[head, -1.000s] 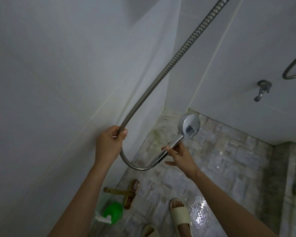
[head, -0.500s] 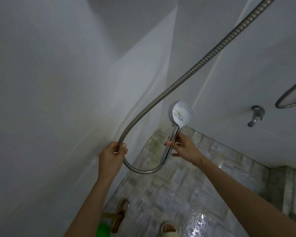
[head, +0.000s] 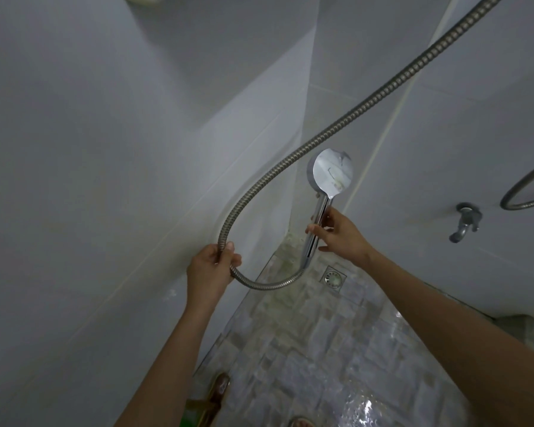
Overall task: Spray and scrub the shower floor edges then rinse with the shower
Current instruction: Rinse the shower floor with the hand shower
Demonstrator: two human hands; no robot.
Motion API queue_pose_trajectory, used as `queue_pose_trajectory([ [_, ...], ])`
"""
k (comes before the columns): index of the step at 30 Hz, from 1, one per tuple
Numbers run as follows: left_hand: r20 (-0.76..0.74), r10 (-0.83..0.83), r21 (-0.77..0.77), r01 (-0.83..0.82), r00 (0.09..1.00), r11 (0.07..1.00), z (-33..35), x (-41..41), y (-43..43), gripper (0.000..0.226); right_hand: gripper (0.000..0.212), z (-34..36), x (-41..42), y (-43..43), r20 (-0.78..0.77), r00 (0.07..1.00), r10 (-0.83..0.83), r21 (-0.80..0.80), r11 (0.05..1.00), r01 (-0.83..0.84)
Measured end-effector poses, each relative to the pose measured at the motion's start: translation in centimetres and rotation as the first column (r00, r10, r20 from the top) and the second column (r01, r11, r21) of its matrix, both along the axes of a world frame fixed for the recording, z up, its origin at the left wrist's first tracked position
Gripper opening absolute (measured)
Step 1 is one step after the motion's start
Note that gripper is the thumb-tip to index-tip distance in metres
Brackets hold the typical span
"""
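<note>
My right hand [head: 339, 235] pinches the chrome handle of the shower head [head: 332, 174], which stands nearly upright with its round back toward me, in front of the wall corner. My left hand [head: 211, 269] grips the ribbed metal hose [head: 352, 115] where it bends; the hose loops down to the handle's lower end and climbs to the upper right. No water comes from the head. Below lies the wet grey stone-tile shower floor [head: 321, 349], with greenish grime along its far edge by the corner.
A square floor drain [head: 333, 278] sits near the far corner. A chrome tap [head: 464, 221] sticks out of the right wall, with another hose loop [head: 527, 192] beside it. A brown-handled brush [head: 211, 399] and a green object [head: 188, 419] lie by the left wall.
Both hands have lifted the shower head and hose higher, the head turning from tilted to nearly upright. The view has tilted up, so the drain shows and my sandalled foot has almost left the frame.
</note>
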State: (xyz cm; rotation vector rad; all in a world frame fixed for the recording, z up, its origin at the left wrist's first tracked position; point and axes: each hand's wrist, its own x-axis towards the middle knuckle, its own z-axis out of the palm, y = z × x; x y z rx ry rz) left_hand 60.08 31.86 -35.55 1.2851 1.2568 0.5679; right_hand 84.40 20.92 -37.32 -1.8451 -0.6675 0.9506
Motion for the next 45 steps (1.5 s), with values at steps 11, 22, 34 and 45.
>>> queue_pose_trajectory([
  [11, 0.021, 0.031, -0.079, -0.030, 0.999, 0.996, -1.3, 0.8, -0.9, 0.030, 0.026, -0.6, 2.5, -0.5, 0.068, 0.991, -0.113, 0.002, 0.994, 0.113],
  [22, -0.004, 0.049, -0.160, -0.049, 0.999, 0.986, -2.2, 1.5, -1.2, 0.038, 0.027, -1.5, 2.8, -2.0, 0.157, 0.971, -0.178, -0.045, 0.981, 0.187],
  [34, -0.047, -0.022, -0.119, 0.016, 0.999, 0.993, -2.6, 0.9, -1.4, 0.033, 0.033, -3.0, 2.0, -3.3, 0.261, 0.938, -0.228, -0.075, 0.964, 0.255],
  [45, -0.104, -0.068, -0.064, 0.061, 0.992, 0.996, -3.2, -0.2, -1.4, 0.032, 0.034, -2.8, 1.4, -3.8, 0.216, 0.945, -0.247, -0.067, 0.961, 0.267],
])
